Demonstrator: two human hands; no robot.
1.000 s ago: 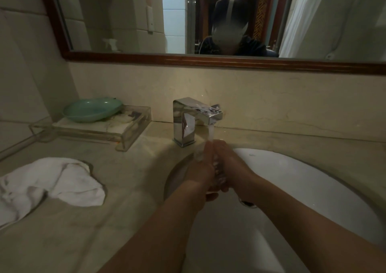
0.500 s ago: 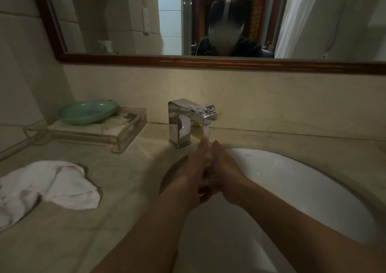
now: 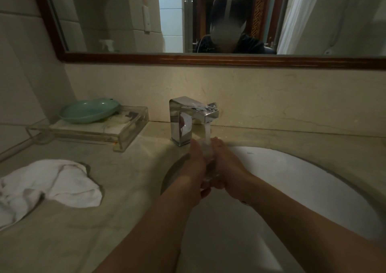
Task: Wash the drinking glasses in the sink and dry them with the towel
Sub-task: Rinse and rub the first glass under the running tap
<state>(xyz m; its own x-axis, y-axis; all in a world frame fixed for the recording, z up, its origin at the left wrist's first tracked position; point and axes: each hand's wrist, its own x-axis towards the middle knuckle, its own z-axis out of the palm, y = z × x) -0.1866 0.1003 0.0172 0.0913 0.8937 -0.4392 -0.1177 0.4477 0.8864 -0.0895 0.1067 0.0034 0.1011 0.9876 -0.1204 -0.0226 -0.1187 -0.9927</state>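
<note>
Head view — left hand (image 3: 193, 169), right hand (image 3: 228, 168) clasp glass (image 3: 206, 156) — mostly hidden.

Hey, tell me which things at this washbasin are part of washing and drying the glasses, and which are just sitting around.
In the job:
- drinking glass, held by the left hand and right hand
- running faucet
- sink
- white towel on the counter

Lying about:
- green dish
- clear tray under it
- mirror

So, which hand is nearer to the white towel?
Left. The left hand grips the glass on the side facing the towel; the right hand grips its far side.
</note>
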